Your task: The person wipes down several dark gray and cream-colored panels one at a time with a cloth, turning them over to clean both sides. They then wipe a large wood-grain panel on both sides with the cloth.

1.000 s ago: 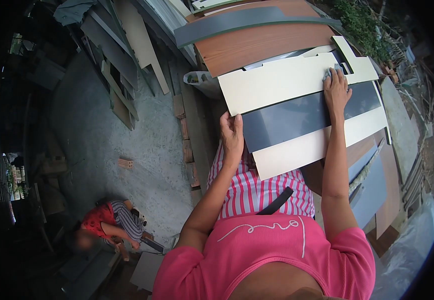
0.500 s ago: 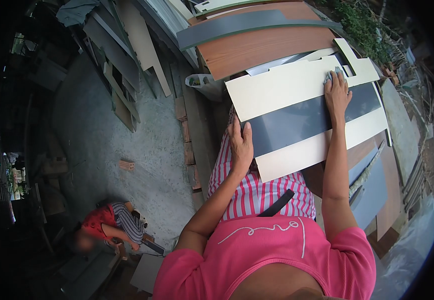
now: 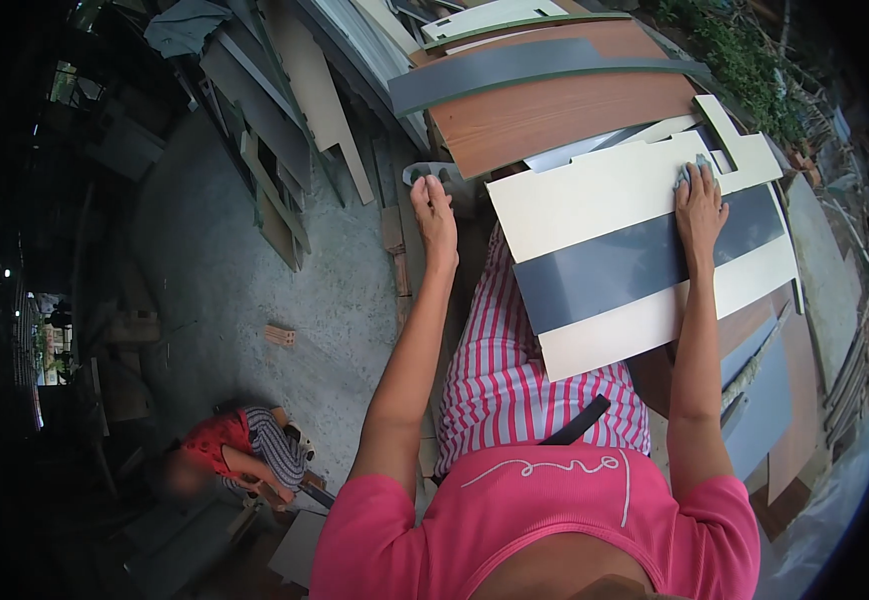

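Over my lap lies a pale cream panel (image 3: 585,202) with a dark grey stripe (image 3: 605,275) across it. My right hand (image 3: 700,212) presses a small blue-grey cloth (image 3: 696,172) onto the panel's far right part, near a notched cream piece (image 3: 750,155). Away from the panel's left edge, my left hand (image 3: 436,222) is raised with its fingers stretched out and nothing visible in them. Just beyond those fingertips is a whitish bag (image 3: 439,172), partly hidden by the hand.
Brown wood-grain boards (image 3: 555,110) and a long grey strip (image 3: 545,75) are stacked ahead. More boards (image 3: 265,95) lean at the upper left. A brick (image 3: 279,335) lies on the concrete floor (image 3: 225,270). Another person (image 3: 245,450) crouches at lower left.
My left hand has let go of the panel's left edge and moved up and left to the bag. My right hand stays on the cloth. The whole view has shifted slightly.
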Demonstrator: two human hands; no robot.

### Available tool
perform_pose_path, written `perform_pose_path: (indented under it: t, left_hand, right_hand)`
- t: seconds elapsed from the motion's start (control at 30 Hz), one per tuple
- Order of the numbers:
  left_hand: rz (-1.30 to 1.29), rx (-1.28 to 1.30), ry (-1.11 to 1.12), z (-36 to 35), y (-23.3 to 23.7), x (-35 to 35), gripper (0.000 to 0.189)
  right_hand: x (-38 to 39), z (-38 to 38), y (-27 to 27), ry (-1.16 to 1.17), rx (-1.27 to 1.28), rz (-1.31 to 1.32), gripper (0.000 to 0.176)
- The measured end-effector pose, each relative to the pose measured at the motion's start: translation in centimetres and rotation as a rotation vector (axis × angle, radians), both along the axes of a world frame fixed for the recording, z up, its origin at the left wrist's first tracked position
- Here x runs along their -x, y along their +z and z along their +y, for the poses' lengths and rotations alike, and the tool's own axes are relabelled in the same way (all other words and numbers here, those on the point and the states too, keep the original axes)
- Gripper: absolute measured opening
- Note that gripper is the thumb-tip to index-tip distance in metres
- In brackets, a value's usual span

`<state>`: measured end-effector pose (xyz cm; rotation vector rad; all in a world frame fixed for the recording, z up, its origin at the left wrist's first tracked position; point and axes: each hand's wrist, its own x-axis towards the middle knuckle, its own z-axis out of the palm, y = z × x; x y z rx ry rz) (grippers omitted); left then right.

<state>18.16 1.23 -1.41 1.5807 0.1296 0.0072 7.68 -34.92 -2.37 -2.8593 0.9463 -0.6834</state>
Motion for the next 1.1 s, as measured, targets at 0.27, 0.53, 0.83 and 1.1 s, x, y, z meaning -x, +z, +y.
perform_pose_path:
  t: [0.27,0.53,0.83,1.1]
  left_hand:
    - [0.355,0.555,0.119,2.9,0.0,-18.7,0.103]
    - [0.438,0.650,-0.105,1.6,-2.2,-23.2,0.065]
    - [0.285,0.689,0.043,1.0,4.3,-19.9,0.041]
    - [0.147,0.763,-0.134,0.1,11.0,-4.5,0.027]
  right_hand:
    - [0.3,0.5,1.1,-0.019,-0.028,0.021,0.040]
    - [0.4,1.2,2.4,-0.029,-0.079,0.039,0.040]
    - [0.2,0.9,2.0,-0.024,-0.075,0.006,0.039]
    - [0.2,0.8,1.7,-0.023,-0.077,0.007,0.039]
